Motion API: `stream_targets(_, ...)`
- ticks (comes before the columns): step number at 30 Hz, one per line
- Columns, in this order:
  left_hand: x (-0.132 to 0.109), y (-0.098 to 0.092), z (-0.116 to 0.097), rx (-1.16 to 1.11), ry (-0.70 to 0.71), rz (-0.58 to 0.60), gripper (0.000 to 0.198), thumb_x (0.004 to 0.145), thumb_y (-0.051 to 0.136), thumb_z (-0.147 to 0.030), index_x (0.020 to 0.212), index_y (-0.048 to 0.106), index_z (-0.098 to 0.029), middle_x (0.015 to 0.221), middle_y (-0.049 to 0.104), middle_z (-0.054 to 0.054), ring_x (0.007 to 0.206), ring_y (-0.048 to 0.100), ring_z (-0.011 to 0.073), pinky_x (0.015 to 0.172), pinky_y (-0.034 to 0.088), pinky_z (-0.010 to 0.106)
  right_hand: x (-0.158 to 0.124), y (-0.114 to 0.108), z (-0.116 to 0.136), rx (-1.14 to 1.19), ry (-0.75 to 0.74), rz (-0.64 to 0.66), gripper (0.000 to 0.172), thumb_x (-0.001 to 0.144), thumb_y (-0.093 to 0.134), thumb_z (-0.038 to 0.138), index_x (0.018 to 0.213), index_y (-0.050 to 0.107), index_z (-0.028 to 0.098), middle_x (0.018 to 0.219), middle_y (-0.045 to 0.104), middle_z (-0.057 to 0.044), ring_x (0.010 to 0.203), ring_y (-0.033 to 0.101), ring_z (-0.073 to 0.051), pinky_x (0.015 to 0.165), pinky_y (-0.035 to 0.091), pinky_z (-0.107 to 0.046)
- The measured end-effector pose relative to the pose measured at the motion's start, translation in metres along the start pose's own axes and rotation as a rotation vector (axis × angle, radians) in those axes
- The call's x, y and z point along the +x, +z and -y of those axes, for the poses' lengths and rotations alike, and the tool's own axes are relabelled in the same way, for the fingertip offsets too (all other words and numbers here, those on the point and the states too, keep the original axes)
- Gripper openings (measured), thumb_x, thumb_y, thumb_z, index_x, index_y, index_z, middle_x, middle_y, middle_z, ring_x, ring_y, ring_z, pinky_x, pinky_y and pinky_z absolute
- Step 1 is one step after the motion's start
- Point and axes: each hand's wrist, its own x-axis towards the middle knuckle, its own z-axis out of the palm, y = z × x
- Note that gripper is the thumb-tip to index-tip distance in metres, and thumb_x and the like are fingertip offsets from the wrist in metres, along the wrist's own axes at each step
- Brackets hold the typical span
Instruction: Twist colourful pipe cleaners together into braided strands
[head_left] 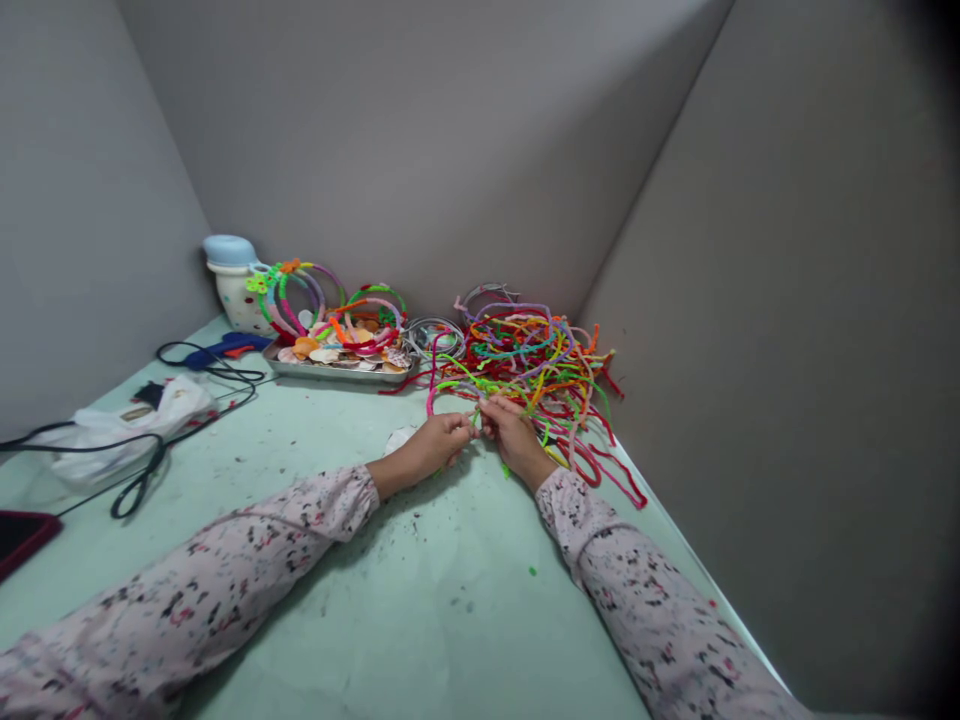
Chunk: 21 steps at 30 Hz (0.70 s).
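My left hand (439,442) and my right hand (511,432) are close together over the table, fingers pinched. Between them runs a thin green pipe cleaner (475,418), and both hands grip it. Just beyond my fingers lies a tangled heap of pipe cleaners (525,350) in red, orange, purple, yellow and green. A pale flat piece (400,438) rests on the table, partly covered by my left hand. The ends of the green strand are hard to make out against my fingers.
A metal tray (345,372) holds shells and colourful wrapped hoops. Behind it stands a white jar (238,295) with a blue lid. Coils of grey wire (433,338) lie beside the heap. Black cables, a plastic bag (124,435) and a red-edged device (26,540) occupy the left.
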Motion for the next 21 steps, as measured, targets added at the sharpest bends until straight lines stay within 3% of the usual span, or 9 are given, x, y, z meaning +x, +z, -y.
stream_targets(9,0.008,0.003,0.005,0.13,0.075,-0.092,0.015,0.08,0.05,-0.028,0.07,0.054,-0.017,0.047,0.043,-0.006,0.043,0.037,0.009,0.044,0.025,0.022,0.001,0.001,-0.003,-0.096,-0.064,-0.074,0.031,0.072,0.067,0.043,0.059,0.049,0.021,0.052,0.043,0.006,0.046,0.037,-0.008,0.045,0.026,-0.024)
stream_targets(13,0.006,0.004,0.005,0.158,0.078,-0.125,0.015,0.081,0.049,-0.027,0.07,0.054,-0.018,0.047,0.045,-0.006,0.044,0.039,0.0094,0.045,0.026,0.022,0.004,-0.001,-0.002,-0.063,-0.025,-0.024,0.032,0.072,0.068,0.043,0.059,0.05,0.02,0.053,0.044,0.006,0.046,0.037,-0.007,0.044,0.026,-0.023)
stream_targets(16,0.0,0.005,0.002,0.111,0.044,-0.096,0.02,0.084,0.048,-0.031,0.072,0.055,-0.017,0.046,0.047,-0.005,0.043,0.041,0.0096,0.045,0.028,0.021,0.005,-0.004,0.0,-0.041,0.016,0.079,0.03,0.073,0.069,0.044,0.063,0.054,0.019,0.055,0.047,0.006,0.046,0.039,-0.007,0.044,0.027,-0.022)
stream_targets(21,-0.004,0.003,0.003,-0.156,0.01,0.048,0.031,0.089,0.043,-0.046,0.084,0.053,-0.017,0.056,0.058,-0.002,0.041,0.048,0.0092,0.043,0.032,0.02,0.003,-0.005,0.004,0.02,0.065,0.088,0.031,0.072,0.071,0.045,0.066,0.055,0.019,0.056,0.049,0.006,0.047,0.041,-0.007,0.045,0.027,-0.022)
